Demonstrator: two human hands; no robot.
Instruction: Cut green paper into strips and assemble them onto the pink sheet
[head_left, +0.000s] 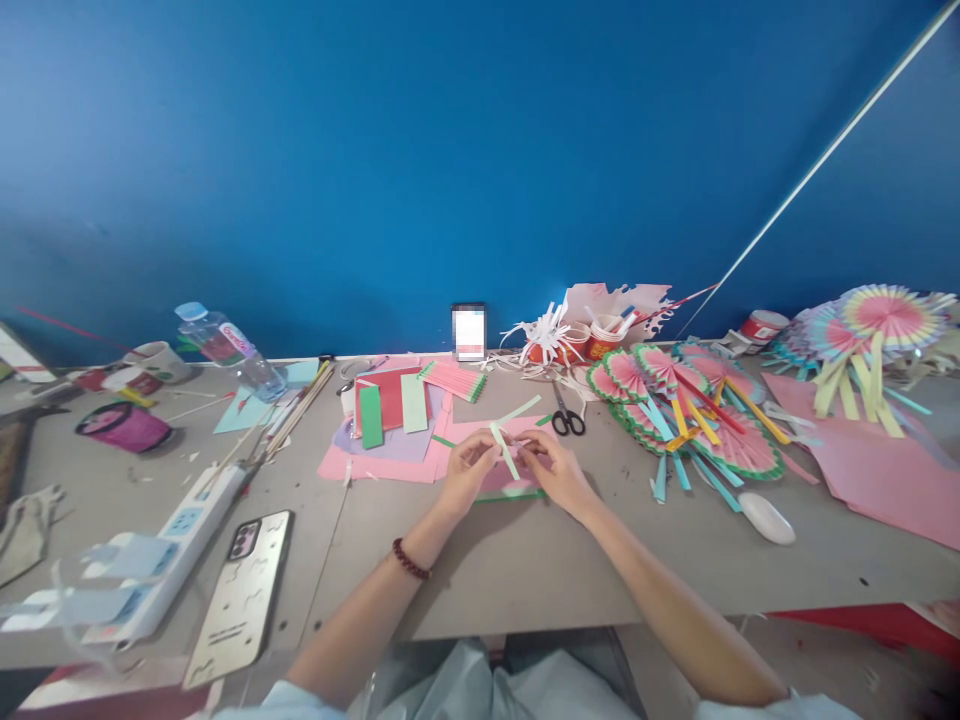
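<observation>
My left hand and my right hand meet over the middle of the table, fingers pinched around pale green paper strips. The strips cross each other, one slanting up to the right. Both hands appear closed on them, though the exact fingertip contact is small and partly hidden. Below the hands lies a pink paper sheet with a green edge along its front. Black-handled scissors rest just beyond my right hand. Left of the hands are green and pale green paper pieces on red and pink sheets.
Pleated paper fans with coloured strips pile up on the right, beside a white oval object. At left are a phone, a power strip and a tilted water bottle. Another phone leans against the blue wall.
</observation>
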